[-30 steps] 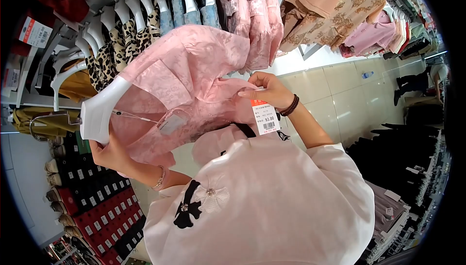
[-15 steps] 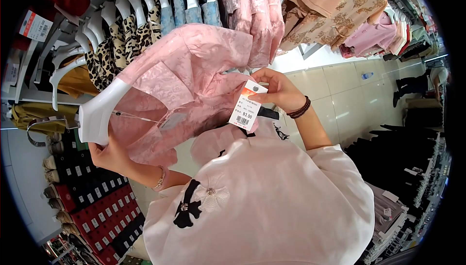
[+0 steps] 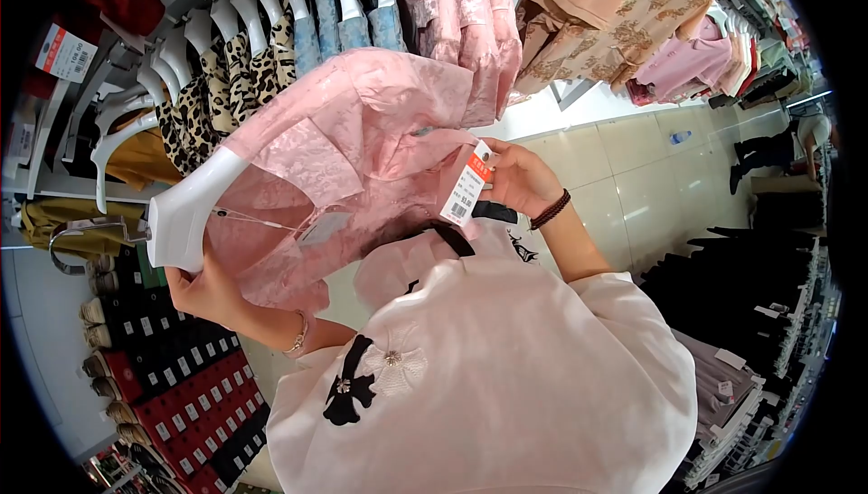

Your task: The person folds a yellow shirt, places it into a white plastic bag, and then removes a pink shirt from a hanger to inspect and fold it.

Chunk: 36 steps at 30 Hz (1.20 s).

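Note:
A pink jacquard garment with short puffed sleeves (image 3: 398,87) hangs on a white hanger (image 3: 194,205), its metal hook pointing left. My left hand (image 3: 203,291) is closed around the hanger near the neck of the garment. At the garment's right side, my right hand (image 3: 524,182) pinches a white and orange price tag (image 3: 466,191), with its fingers partly behind the tag. The tag is tilted, and its printed side with a barcode faces me. A thin white string (image 3: 258,220) runs across the neck opening.
Leopard-print (image 3: 221,74), blue and pink clothes hang on a rail behind the garment. Beige patterned clothes (image 3: 624,24) hang at upper right. Stacked shoe boxes with shoes (image 3: 176,395) stand lower left, dark clothes (image 3: 723,286) at right. A person (image 3: 768,150) is far right, beyond the tiled floor.
The price tag has turned and tilted, showing more orange at its top. My right hand's fingers have shifted from the tag's front to its right edge and back. My left hand stays put.

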### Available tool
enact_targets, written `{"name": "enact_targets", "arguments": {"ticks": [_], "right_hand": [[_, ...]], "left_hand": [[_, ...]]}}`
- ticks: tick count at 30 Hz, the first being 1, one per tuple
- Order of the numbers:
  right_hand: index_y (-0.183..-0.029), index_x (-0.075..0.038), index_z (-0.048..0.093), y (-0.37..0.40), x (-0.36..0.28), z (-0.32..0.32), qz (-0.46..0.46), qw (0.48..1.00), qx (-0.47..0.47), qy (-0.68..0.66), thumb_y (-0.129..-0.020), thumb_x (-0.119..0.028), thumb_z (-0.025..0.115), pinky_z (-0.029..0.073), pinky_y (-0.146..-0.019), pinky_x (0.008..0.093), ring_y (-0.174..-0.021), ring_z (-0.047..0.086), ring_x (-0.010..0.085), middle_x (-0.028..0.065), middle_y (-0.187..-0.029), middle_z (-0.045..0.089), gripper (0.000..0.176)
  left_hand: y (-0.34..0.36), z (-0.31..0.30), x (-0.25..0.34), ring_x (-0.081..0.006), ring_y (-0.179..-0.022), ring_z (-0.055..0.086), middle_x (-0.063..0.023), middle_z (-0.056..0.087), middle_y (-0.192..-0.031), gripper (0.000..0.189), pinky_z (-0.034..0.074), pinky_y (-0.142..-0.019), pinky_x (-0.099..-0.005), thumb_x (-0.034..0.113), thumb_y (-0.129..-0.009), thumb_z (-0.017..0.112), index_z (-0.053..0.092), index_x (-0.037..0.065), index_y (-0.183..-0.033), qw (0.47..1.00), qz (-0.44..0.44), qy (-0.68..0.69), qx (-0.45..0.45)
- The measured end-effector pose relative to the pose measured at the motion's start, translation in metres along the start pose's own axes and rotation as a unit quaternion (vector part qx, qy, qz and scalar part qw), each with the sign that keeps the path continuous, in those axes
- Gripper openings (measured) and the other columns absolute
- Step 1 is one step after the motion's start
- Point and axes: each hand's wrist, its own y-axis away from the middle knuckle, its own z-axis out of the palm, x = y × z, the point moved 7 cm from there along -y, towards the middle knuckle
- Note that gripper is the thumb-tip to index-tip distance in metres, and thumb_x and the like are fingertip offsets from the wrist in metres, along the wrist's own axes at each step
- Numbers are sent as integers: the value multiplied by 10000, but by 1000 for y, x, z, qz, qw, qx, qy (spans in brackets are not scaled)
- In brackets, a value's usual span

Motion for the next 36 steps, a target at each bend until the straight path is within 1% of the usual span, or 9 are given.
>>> {"name": "enact_targets", "arguments": {"ticks": [4,8,14,20,23,26,29,32,36], "right_hand": [[-1103,0,505,0,10,-10,36,996,10,-86,-829,-157,477,455,-859,419,-949,581,248,131,-1066,579,317],[-1133,15,504,-2,21,-19,45,997,40,-54,-856,-211,464,455,-868,374,-955,581,251,139,-1084,581,360],[-1110,14,526,-3,34,-6,104,984,5,-143,-868,-219,457,459,-862,366,-959,581,241,135,-1085,584,343],[-1173,30,463,-2,14,-4,-6,989,-141,-47,-890,-215,390,408,-923,327,-1047,528,221,129,-1158,533,381],[-1150,21,473,-2,11,0,5,992,-128,-10,-905,-236,377,415,-910,317,-1038,530,209,120,-1139,544,368],[-1121,1,485,0,-5,5,-58,969,-64,231,-886,-158,449,434,-872,294,-1013,542,178,101,-1106,556,286],[-1059,-24,503,6,4,12,-13,992,-68,101,-830,-67,552,459,-789,250,-922,572,128,58,-1027,569,238],[-1015,-41,525,11,2,18,-7,985,-102,139,-779,-19,630,484,-694,215,-805,602,103,41,-931,604,259],[-965,-52,532,11,-3,12,-52,973,-17,225,-754,6,642,484,-673,217,-791,598,100,28,-893,576,245]], "left_hand": [[0,0,1,-113,-760,603,-84,662,-867,253,474,-682,-231,15,-698,713,637,-57,-928,1000,8,27,1],[0,0,-1,-112,-762,602,-84,660,-874,255,473,-683,-230,15,-699,713,634,-59,-930,999,7,43,-6],[1,0,1,-114,-764,604,-89,661,-876,263,474,-691,-234,16,-699,714,634,-59,-938,1000,14,24,-6],[1,-3,0,-120,-766,608,-92,662,-871,260,474,-692,-235,6,-699,708,635,-57,-940,999,11,29,-7],[2,-4,1,-123,-768,608,-95,661,-871,255,476,-695,-236,-3,-699,702,634,-61,-938,999,12,40,-5],[3,-3,2,-126,-774,607,-97,659,-875,254,477,-700,-237,-10,-700,698,632,-66,-939,999,3,47,-4],[2,-1,2,-128,-783,605,-98,657,-884,256,478,-705,-239,-19,-701,693,629,-69,-943,998,2,58,-9],[2,1,2,-127,-789,602,-97,655,-890,255,479,-708,-242,-28,-702,687,627,-70,-947,998,5,65,-17],[3,3,5,-127,-789,599,-96,653,-889,251,479,-712,-244,-34,-704,683,626,-71,-946,997,12,70,-15]]}}
